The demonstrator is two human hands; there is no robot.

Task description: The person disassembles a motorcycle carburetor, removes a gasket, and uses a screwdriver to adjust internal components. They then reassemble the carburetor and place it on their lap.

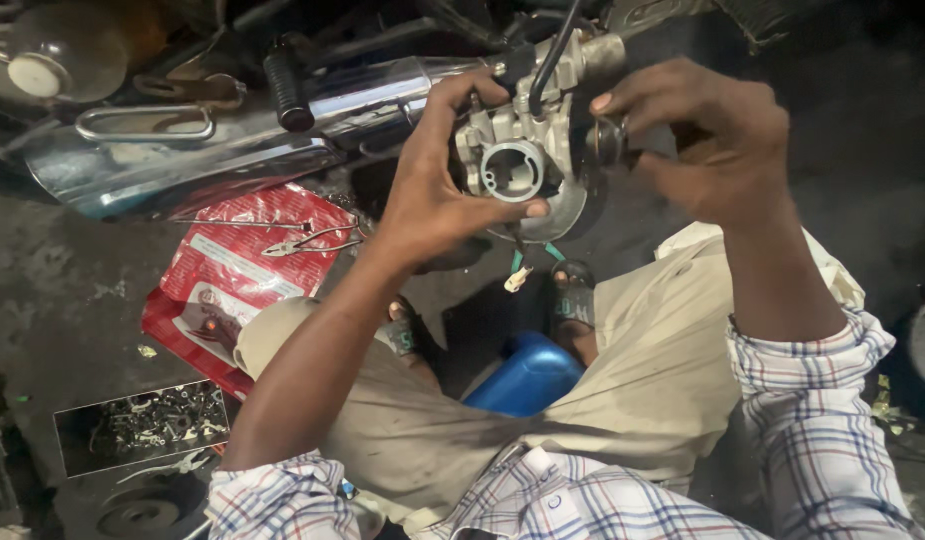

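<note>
A grey metal carburettor (517, 160) with a round opening facing me is held up in front of a motorcycle. My left hand (432, 190) grips its left side, thumb under the round opening. My right hand (707, 140) holds the right side, fingers curled around a small dark round part (604, 142) on the body. A black cable (547, 60) runs from the top of the carburettor up out of view.
A chrome exhaust pipe (232, 130) and black footpeg (285, 90) lie at upper left. Pliers (302, 243) rest on a red package (237, 275). A tray of several small bolts (157, 420) sits lower left. A blue container (527, 375) is between my knees.
</note>
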